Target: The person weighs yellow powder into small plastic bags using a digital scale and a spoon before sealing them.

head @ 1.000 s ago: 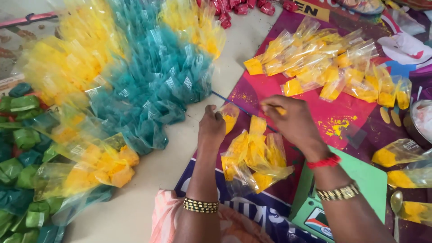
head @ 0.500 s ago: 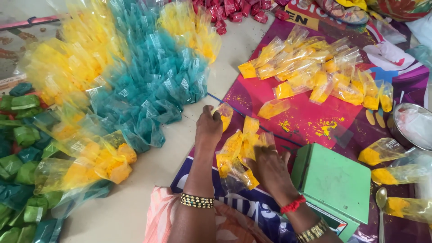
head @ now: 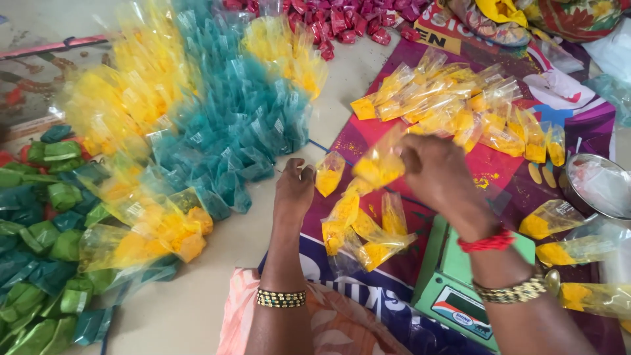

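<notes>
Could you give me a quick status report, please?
Right hand grips a yellow packet. Left hand pinches another packet. Loose packets beneath.

floor (head: 197,309): pale, smooth, bare | printed purple-red sheet (head: 499,171) spread at right | light: soft, even

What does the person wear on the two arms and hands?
Both forearms are bare, with no sleeves. The left hand has a beaded gold and dark bangle on its wrist. The right hand has a red thread band and a gold patterned bangle.
</notes>
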